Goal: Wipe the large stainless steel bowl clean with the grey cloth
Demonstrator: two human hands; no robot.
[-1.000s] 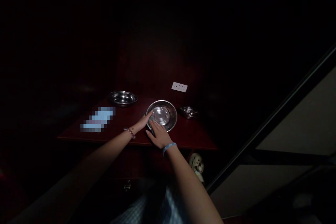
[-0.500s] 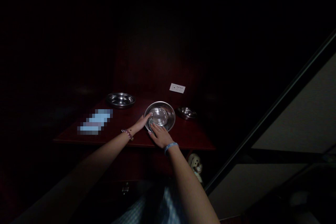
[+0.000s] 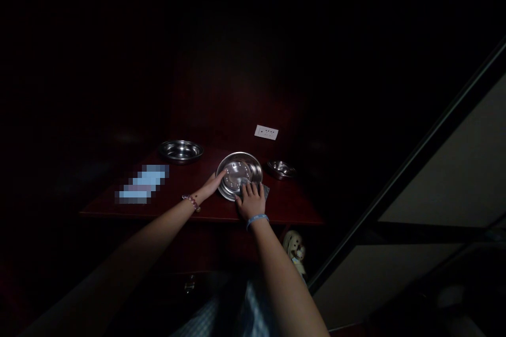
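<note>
A shiny metal basin (image 3: 238, 168) is tilted toward me above the dark red desk. My left hand (image 3: 211, 185) grips its left rim, thumb inside and fingers hidden behind. At the basin's lower right, my right hand (image 3: 252, 199) presses a grey cloth (image 3: 265, 189) against the inner wall. The cloth sticks out past the right side of that hand, and its fingers lie over it. A beaded bracelet circles my left wrist and a blue band my right.
On the red desk (image 3: 177, 202), a metal basin (image 3: 181, 151) stands at the back left and smaller stacked metal bowls (image 3: 280, 169) at the right. A blurred-out bluish patch lies front left. A white socket (image 3: 266, 132) is on the back wall; a pale clog (image 3: 293, 245) sits below.
My right hand has slid to the right along the basin's lower inner wall with the cloth, and its fingers now point more upward. My left hand keeps its hold on the rim.
</note>
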